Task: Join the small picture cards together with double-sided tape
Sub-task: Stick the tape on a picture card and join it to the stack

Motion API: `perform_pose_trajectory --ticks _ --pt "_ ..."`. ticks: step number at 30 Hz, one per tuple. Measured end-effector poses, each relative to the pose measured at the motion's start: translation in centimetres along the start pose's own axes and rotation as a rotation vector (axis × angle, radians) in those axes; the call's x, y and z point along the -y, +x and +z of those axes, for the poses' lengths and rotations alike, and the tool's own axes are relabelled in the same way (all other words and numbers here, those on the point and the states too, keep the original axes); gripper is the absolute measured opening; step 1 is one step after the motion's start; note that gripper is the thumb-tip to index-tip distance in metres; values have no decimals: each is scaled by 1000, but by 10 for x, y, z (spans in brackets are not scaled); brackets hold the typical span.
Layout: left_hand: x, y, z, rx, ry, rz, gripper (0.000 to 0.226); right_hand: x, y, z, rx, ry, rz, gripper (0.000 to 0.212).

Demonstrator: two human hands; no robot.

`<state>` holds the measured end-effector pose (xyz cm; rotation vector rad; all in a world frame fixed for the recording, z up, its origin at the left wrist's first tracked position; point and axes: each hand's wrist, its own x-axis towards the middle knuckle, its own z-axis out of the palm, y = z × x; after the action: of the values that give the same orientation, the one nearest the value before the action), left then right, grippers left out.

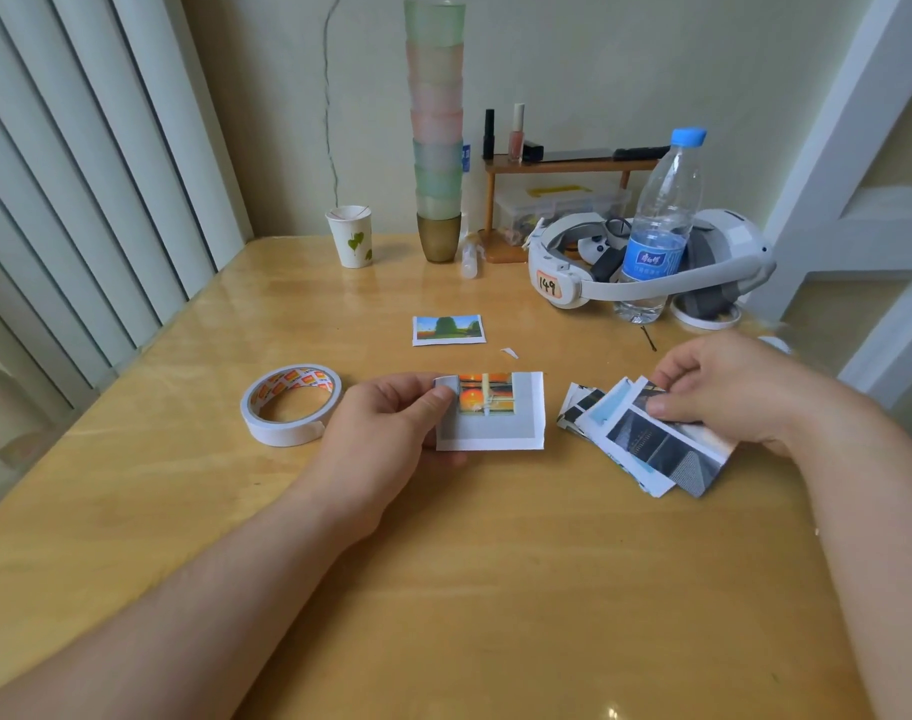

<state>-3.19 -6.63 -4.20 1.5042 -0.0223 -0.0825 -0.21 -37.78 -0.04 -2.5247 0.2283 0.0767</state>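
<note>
So far the job looks barely begun, judging from the head view, the only view there is. One sunset card lies on the wooden table near the middle, with pale strips across its picture that are probably double-sided tape, though I cannot tell whether the backing is off. No second card sits on it yet, so I see no finished joint. A landscape card lies alone farther back, well apart from the sunset card. To the right a fanned pile of picture cards waits, so most of the joining is left. The tape roll rests flat on the table to the left, just beside the left hand, touched by nothing. A tiny white scrap lies between the two single cards.

The left hand grips the left edge of the sunset card, thumb on top and fingers curled beneath, where a small white flap curls up. The right hand pinches the top card of the pile, thumb pressed on its dark face and fingers bent behind its far edge; probably it is picking the next card to stick down.

At the far side stand a paper cup, a tall stack of cups, a water bottle and a white headset
</note>
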Motion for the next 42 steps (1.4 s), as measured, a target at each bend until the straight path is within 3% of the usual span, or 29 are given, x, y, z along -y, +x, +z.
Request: perform_pose_trajectory --ticks 6,11,16,22,29,42 --pt "-1 0 -1 6 -4 -13 22 0 -6 -7 -82 -33 -51 16" --pt "-5 0 0 25 -86 -68 22 29 -29 -15 -206 338 -292 19" --pt "-3 0 3 97 -112 -95 21 66 -54 12 -142 361 -535 33" --pt "-3 -5 7 172 -74 -96 24 83 -56 46 -104 265 -556 13" --pt "-7 -10 12 227 -176 -166 24 87 -52 59 -175 37 -571 18" --pt "-9 -13 15 264 -250 -236 32 85 -45 63 -181 70 -521 13"
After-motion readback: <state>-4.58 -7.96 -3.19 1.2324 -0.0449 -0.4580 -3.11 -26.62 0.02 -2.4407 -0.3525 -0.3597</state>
